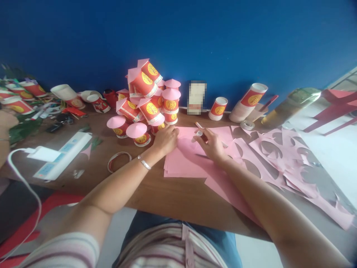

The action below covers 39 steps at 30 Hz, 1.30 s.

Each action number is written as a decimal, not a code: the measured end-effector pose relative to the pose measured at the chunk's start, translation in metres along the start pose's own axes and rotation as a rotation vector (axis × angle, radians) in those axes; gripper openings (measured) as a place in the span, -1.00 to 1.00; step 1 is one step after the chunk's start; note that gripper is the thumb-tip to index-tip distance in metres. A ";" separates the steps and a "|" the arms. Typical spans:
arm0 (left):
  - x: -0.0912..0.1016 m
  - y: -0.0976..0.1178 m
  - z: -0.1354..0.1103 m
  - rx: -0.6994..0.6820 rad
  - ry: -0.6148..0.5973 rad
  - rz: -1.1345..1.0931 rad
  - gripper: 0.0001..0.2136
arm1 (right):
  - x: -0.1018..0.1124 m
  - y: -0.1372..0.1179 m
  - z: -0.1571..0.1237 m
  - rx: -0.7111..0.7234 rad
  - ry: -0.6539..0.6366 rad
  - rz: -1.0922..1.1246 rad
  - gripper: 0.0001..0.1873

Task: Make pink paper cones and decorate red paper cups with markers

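Note:
My left hand (166, 140) has its fingers curled at the near-left edge of a lighter pink paper piece (187, 146), which it seems to pinch. That piece lies over a stack of pink paper sheets (178, 167). Between the thumb and fingers of my right hand (212, 146) is a small white cylinder (196, 135), its kind unclear. Under the right hand a dark pointed blade (201, 155) shows, mostly hidden. A white stick like a pencil (198, 125) lies just behind that hand.
Red paper cups with pink cone tops (142, 108) are piled behind my left hand. Cut pink scraps (290, 160) spread to the right, near a tape roll (247, 125) and a bottle (291, 108). A power strip (63, 156) and a tape ring (119, 162) lie left.

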State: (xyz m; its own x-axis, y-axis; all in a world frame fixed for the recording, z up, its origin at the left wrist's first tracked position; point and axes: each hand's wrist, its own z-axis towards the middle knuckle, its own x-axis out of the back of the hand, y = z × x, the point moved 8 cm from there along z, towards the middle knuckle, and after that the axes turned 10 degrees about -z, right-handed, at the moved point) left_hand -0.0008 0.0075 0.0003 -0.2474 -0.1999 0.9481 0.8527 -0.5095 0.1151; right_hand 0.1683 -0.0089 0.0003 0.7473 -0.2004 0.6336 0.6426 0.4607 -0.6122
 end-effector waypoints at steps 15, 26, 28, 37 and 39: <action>-0.014 0.019 -0.002 -0.184 -0.013 -0.112 -0.82 | -0.013 -0.012 -0.002 0.179 -0.011 -0.245 -0.85; -0.019 0.020 -0.002 -0.194 -0.053 -0.098 -0.81 | -0.021 -0.013 0.000 0.148 -0.107 -0.299 -0.83; -0.019 0.019 -0.002 -0.190 -0.047 -0.112 -0.81 | -0.022 -0.013 0.001 0.152 -0.111 -0.300 -0.84; -0.018 0.021 -0.001 -0.189 -0.055 -0.094 -0.82 | -0.020 -0.011 0.005 0.128 -0.150 -0.282 -0.89; -0.017 0.022 -0.001 -0.191 -0.054 -0.085 -0.82 | -0.019 -0.010 0.005 0.116 -0.157 -0.267 -0.90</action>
State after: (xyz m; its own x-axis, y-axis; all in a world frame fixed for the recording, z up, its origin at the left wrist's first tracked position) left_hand 0.0217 -0.0008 -0.0138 -0.2852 -0.1073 0.9524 0.7263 -0.6727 0.1417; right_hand 0.1466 -0.0055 -0.0034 0.5136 -0.1958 0.8354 0.7821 0.5074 -0.3619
